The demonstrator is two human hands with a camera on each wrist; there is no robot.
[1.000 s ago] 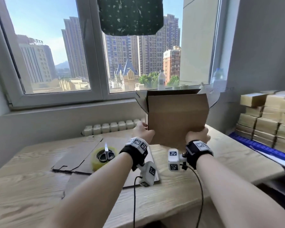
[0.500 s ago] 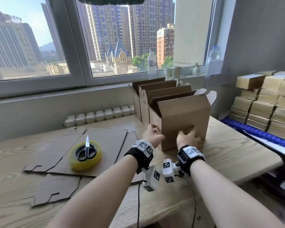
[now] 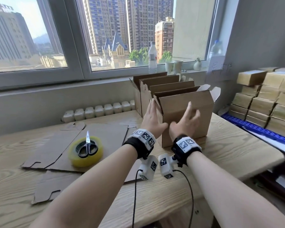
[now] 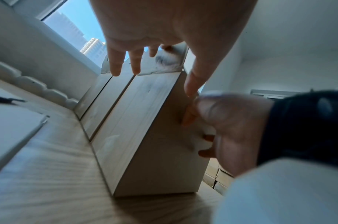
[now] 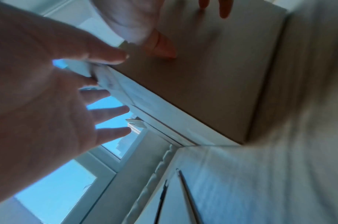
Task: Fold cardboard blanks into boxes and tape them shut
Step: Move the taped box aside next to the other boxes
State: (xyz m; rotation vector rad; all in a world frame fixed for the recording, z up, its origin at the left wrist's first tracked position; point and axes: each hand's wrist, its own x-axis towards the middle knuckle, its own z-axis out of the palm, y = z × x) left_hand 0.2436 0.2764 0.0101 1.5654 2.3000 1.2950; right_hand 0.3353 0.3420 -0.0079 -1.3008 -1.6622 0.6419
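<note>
A brown cardboard box (image 3: 206, 119) stands upright on the wooden table (image 3: 229, 155), its top flaps open, at the front of a row of three more open boxes (image 3: 156, 83). My left hand (image 3: 152, 117) lies flat with straight fingers along the box's left side, thumb at the front corner. My right hand (image 3: 185, 120) is spread open just before the front face; whether it touches is unclear. The left wrist view shows straight left fingers (image 4: 124, 63) over the box (image 4: 145, 136). In the right wrist view the spread right hand (image 5: 49, 94) is beside the box (image 5: 212, 78).
Flat cardboard blanks (image 3: 105, 137) lie at the left, with a yellow tape roll (image 3: 87, 159) and black scissors (image 3: 87, 146) on top. Stacked closed boxes (image 3: 266, 99) sit on a blue rack (image 3: 253, 129) at the right. A white ridged strip (image 3: 97, 111) lines the wall.
The box was held up in both hands, then set down on the table against the row. Both hands have let go and their fingers have straightened.
</note>
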